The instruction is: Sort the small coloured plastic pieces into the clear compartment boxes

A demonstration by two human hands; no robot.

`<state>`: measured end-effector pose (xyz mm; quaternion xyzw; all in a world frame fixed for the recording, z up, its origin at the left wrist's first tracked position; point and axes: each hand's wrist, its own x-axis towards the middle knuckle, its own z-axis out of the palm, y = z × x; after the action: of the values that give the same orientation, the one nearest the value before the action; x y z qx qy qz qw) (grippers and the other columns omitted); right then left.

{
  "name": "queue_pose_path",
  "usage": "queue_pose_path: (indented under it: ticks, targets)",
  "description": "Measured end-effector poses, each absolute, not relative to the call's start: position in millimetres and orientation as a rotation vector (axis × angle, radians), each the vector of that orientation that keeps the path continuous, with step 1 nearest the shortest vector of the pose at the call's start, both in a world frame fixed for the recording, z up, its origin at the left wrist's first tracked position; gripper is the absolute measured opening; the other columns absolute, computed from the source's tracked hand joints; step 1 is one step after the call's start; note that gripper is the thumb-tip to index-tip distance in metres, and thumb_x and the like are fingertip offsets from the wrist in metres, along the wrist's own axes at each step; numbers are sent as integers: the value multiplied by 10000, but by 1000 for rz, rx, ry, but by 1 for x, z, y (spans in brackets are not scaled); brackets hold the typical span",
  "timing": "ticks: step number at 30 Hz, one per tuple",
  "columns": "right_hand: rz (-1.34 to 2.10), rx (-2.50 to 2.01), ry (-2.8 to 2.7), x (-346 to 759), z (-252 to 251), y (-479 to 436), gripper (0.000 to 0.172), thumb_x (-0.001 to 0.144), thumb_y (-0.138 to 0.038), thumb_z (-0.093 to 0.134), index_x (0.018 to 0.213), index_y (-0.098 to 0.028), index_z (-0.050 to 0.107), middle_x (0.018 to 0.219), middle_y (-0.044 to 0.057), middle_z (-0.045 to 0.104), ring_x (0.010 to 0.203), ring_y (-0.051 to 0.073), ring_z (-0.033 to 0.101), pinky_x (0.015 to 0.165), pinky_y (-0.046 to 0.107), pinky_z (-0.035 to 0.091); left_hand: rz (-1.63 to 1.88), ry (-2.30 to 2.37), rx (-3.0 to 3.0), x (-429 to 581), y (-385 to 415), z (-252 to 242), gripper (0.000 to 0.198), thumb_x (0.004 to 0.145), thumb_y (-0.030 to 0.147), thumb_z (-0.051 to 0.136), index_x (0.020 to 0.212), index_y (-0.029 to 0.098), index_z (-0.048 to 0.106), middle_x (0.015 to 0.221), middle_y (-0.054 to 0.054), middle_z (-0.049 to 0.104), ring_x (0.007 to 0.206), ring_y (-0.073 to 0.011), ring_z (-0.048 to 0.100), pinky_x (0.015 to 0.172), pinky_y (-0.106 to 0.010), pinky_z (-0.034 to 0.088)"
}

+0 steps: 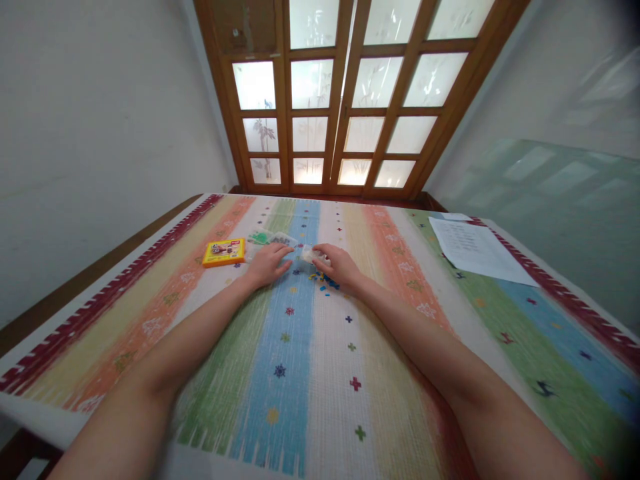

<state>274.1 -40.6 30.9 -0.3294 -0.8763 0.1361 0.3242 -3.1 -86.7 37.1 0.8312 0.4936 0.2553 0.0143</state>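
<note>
Blue and yellow pieces (329,283) are scattered loose on a striped tablecloth (250,400).
Just beyond, a whitish bag (306,252) seems pinched by the right hand (337,265); the left hand (270,265) is held loosely spread. Farther left, green pieces (259,237) appear bagged, near a yellow box (224,253). No joined pieces can be made out.

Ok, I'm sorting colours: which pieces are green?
The green pieces beside the yellow box, past the left hand. Grey pieces sit right of them; blue and yellow pieces lie by the right hand.
</note>
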Motion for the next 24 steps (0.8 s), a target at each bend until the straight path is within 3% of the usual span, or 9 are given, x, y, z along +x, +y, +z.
queue_pose_path:
  ticks: [2, 5, 11, 17, 24]
  targets:
    - [369, -791, -2331, 283, 28, -47, 363, 1017, -398, 576, 1309, -189, 633, 1273, 128, 706, 1118, 234, 667, 988, 387, 508, 874, 1387, 2509, 21, -88, 37, 517, 983, 444, 595, 1454, 232, 582, 1408, -119, 637, 1269, -282, 599, 1114, -449, 457]
    - [347, -760, -2343, 291, 25, -53, 366, 1045, -396, 524, 1329, -187, 622, 1291, 135, 697, 1144, 236, 661, 1010, 403, 508, 982, 1254, 2336, 54, -84, 33, 542, 993, 473, 576, 1465, 207, 565, 1387, -129, 649, 1102, -240, 659, 1010, -403, 512]
    - [110, -827, -2489, 295, 28, -53, 351, 1077, -307, 443, 1354, -181, 618, 1267, 148, 715, 1136, 245, 669, 972, 400, 515, 1155, 1364, 1957, 80, -77, 22, 531, 926, 487, 651, 1364, 187, 634, 1022, -64, 720, 800, -175, 630, 791, -321, 520]
    - [-64, -867, -2589, 286, 30, -55, 345, 1084, -281, 427, 1294, -128, 653, 1069, 158, 751, 967, 245, 693, 863, 364, 502, 1221, 1477, 1796, 76, -79, 13, 535, 886, 548, 682, 1269, 174, 691, 821, -17, 670, 747, -170, 623, 733, -300, 492]
    - [-68, -898, -2586, 285, 28, -56, 336, 1068, -268, 455, 1327, -137, 623, 1131, 150, 751, 1008, 235, 692, 885, 343, 487, 1197, 1513, 1769, 79, -78, 9, 563, 898, 590, 667, 1267, 169, 730, 732, -11, 662, 682, -171, 611, 682, -301, 478]
